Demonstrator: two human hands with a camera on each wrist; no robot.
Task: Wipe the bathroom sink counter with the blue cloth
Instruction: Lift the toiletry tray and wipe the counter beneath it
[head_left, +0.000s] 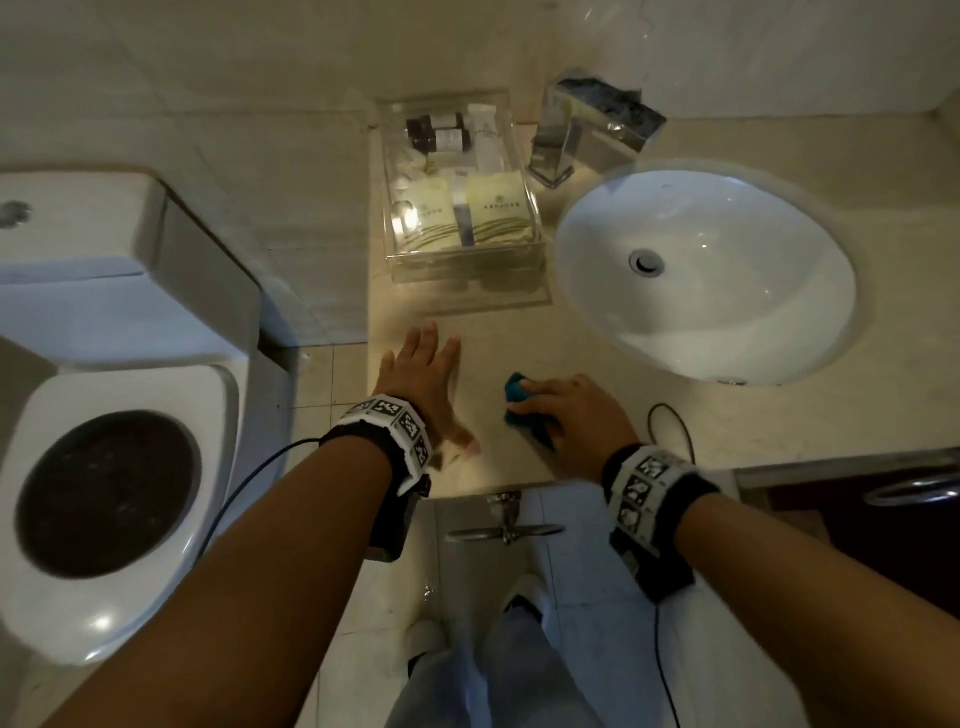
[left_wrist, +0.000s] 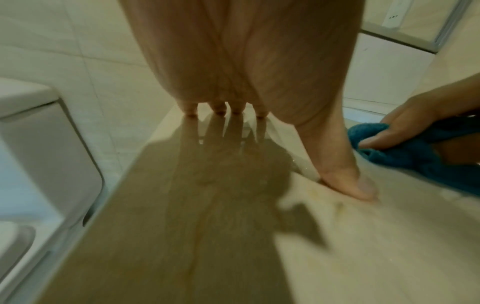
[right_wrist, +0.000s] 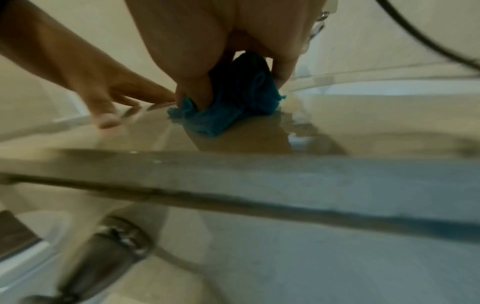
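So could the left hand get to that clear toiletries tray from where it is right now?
Probably yes. The left hand lies flat and open on the counter, holding nothing, and the clear tray sits just beyond its fingertips with only bare counter between. The right hand, gripping the blue cloth, is off to the side.

- No legible text anywhere.
- Sachets (head_left: 496, 205) in the clear tray (head_left: 535, 244) carry a logo and print, too small to read.
- Wristbands (head_left: 402, 421) show only black-and-white marker patterns.

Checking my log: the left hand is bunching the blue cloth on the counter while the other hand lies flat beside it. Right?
Not quite: the right hand bunches the blue cloth on the counter; the left hand lies flat beside it. The head view shows this.
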